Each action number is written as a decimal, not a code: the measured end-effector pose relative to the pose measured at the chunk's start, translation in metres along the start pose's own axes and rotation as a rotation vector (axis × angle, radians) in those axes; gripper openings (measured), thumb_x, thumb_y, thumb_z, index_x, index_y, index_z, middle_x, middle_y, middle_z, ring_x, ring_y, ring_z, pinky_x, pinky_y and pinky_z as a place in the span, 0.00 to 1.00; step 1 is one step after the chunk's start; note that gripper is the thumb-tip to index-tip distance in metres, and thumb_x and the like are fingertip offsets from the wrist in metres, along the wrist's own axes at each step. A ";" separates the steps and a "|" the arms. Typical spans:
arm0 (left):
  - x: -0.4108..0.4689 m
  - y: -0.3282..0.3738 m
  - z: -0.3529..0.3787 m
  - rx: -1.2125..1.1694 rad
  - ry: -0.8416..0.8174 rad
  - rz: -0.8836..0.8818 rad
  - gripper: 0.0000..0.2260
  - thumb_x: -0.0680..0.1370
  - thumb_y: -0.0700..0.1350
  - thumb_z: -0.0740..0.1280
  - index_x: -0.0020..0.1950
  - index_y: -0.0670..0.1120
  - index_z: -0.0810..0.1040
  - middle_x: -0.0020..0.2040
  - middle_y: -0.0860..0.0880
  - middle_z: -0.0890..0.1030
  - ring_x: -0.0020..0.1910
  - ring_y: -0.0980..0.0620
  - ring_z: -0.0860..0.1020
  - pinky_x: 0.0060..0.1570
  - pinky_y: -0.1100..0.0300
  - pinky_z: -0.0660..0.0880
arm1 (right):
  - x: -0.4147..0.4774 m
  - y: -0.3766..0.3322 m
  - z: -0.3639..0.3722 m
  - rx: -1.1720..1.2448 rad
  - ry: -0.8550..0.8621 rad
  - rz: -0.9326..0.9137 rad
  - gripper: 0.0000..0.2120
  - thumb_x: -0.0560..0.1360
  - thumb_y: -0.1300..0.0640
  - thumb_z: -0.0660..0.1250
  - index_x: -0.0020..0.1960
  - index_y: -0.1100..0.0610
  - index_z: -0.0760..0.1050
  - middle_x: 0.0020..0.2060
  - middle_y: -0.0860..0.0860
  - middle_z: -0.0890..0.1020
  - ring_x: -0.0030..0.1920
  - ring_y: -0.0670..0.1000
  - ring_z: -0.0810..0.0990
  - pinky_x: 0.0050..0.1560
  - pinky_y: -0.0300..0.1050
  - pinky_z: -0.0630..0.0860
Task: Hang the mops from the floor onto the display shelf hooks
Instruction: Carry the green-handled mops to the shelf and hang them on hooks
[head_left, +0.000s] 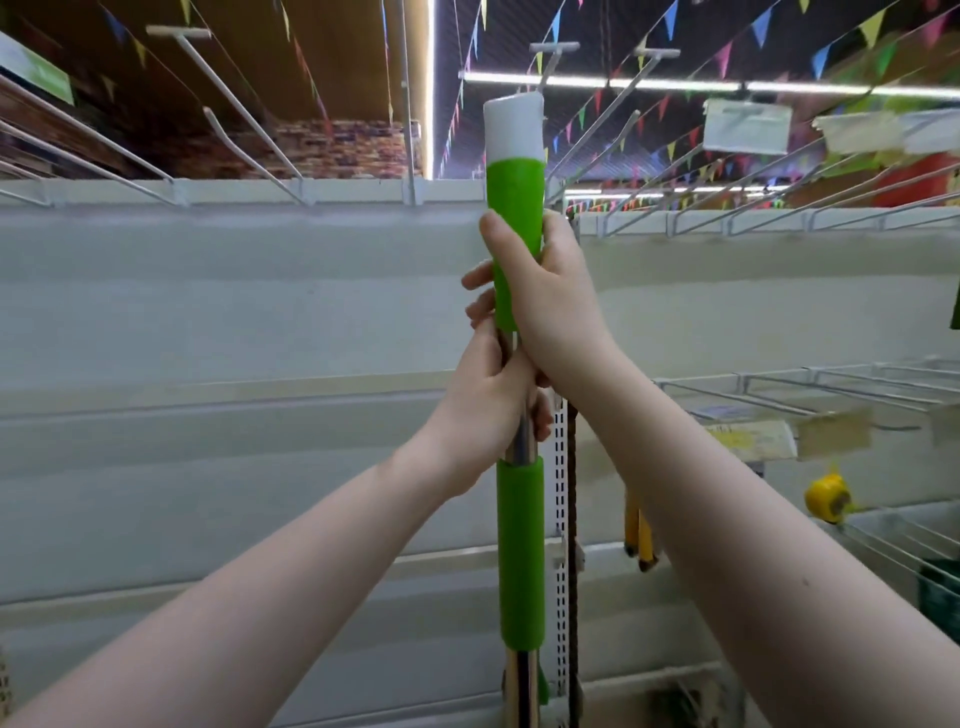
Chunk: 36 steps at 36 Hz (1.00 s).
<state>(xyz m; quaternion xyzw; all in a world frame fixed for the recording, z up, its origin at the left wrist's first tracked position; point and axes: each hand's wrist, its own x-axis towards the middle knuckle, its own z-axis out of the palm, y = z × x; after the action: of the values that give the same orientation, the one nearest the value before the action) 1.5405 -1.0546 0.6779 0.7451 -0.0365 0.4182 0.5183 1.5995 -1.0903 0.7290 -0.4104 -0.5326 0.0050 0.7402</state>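
Note:
A mop handle (514, 192) stands upright in the middle of the view, with a white cap on top, green grips and a shiny metal shaft. My right hand (545, 296) grips the upper green grip. Just below it, my left hand (488, 400) curls round the bare metal part of the shaft. The white cap reaches up level with a long wire hook (550, 62) that sticks out from the top rail of the white display shelf (260, 312). The mop head is out of view below.
More wire hooks (228, 98) jut from the top rail on both sides, some with price tags (748, 127). Wire baskets (831, 384) and a yellow item (826, 499) sit at the right. A dark pole and yellow handles (641, 535) hang behind the mop.

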 end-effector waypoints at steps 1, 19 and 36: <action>0.002 0.000 0.000 -0.004 -0.002 -0.007 0.05 0.82 0.39 0.52 0.54 0.39 0.64 0.28 0.45 0.69 0.21 0.50 0.70 0.22 0.60 0.69 | 0.002 0.001 0.000 -0.005 0.009 -0.008 0.06 0.78 0.52 0.62 0.47 0.52 0.66 0.33 0.55 0.77 0.26 0.51 0.76 0.28 0.41 0.72; 0.048 0.008 -0.021 0.283 -0.005 -0.138 0.22 0.80 0.44 0.46 0.36 0.41 0.75 0.37 0.45 0.80 0.35 0.50 0.75 0.36 0.65 0.71 | 0.025 0.020 -0.032 -0.186 0.027 -0.089 0.08 0.78 0.55 0.64 0.50 0.58 0.66 0.32 0.55 0.74 0.25 0.45 0.75 0.26 0.42 0.73; 0.114 0.022 0.001 0.199 0.184 0.166 0.16 0.80 0.56 0.55 0.57 0.45 0.70 0.47 0.48 0.75 0.33 0.62 0.76 0.30 0.67 0.73 | 0.066 0.023 -0.046 -0.489 0.205 -0.230 0.15 0.73 0.44 0.63 0.48 0.56 0.69 0.34 0.53 0.78 0.37 0.59 0.80 0.36 0.61 0.78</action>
<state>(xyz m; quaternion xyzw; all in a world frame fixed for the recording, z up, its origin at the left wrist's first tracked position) 1.6042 -1.0217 0.7695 0.7455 -0.0086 0.5277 0.4069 1.6747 -1.0735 0.7625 -0.5120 -0.4833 -0.2490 0.6650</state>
